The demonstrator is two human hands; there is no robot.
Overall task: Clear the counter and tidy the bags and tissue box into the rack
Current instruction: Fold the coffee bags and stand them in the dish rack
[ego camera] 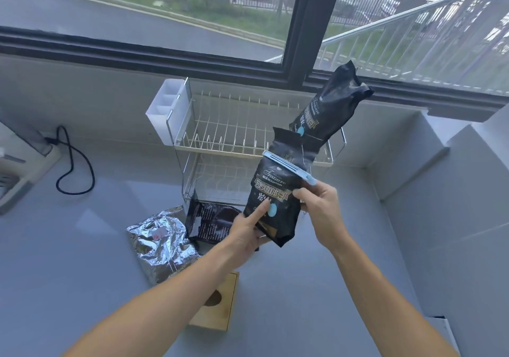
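Observation:
Both hands hold a black coffee bag (278,191) in the air in front of the wire rack (234,142). A light blue clip (289,167) seals the bag's top. My left hand (248,230) grips the bag's lower left, index finger lying on its front. My right hand (319,205) pinches its right edge just below the clip. A second black bag (330,108) leans upright in the rack's top tier at the right. A third black bag (212,221) and a crumpled silver foil bag (162,243) lie on the counter. The wooden tissue box (217,301) sits partly under my left forearm.
A white cutlery holder (165,106) hangs on the rack's left end. A black power cable (74,164) loops across the grey counter (82,246) at left, beside an appliance at the edge. A window sill runs behind the rack; a raised ledge stands at right.

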